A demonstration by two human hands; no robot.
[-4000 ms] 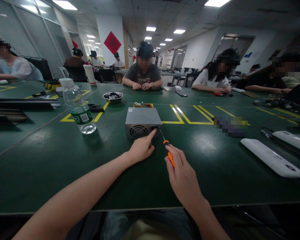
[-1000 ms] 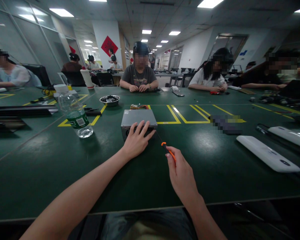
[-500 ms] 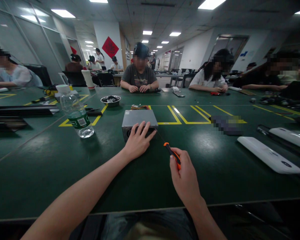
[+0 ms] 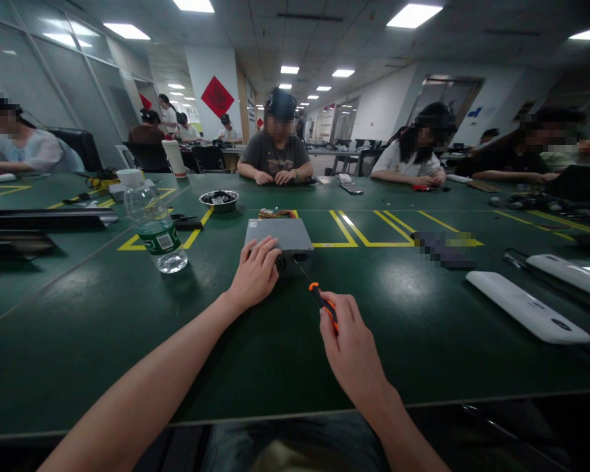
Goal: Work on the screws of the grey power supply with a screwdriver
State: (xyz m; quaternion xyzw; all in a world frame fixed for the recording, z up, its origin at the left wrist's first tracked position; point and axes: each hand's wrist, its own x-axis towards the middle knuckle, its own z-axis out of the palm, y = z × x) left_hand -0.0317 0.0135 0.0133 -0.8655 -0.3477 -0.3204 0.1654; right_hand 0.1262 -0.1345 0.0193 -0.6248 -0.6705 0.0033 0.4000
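A grey metal computer power supply [image 4: 280, 235] sits on the green table in front of me, its fan side and socket facing me. My left hand [image 4: 256, 272] grips its left front part, fingers bent over the top edge and the thumb out of sight. In my right hand [image 4: 349, 337] is a screwdriver with an orange and black handle [image 4: 324, 307]. The thin shaft points up and left, and its tip is at the front face near the socket. Whether the tip sits in a screw is too small to tell. Coloured wires [image 4: 278, 214] stick out behind the box.
A water bottle [image 4: 162, 242] stands to the left, with a metal bowl of small parts [image 4: 219, 200] farther back. White casings [image 4: 526, 307] lie at the right. Yellow tape [image 4: 344, 229] marks the table [image 4: 255, 373]. Across it, a person [image 4: 275, 147] sits facing me.
My left hand has slid left along the power supply, uncovering the right part of its front. The screwdriver in my right hand has shifted left, its tip now nearer the socket.
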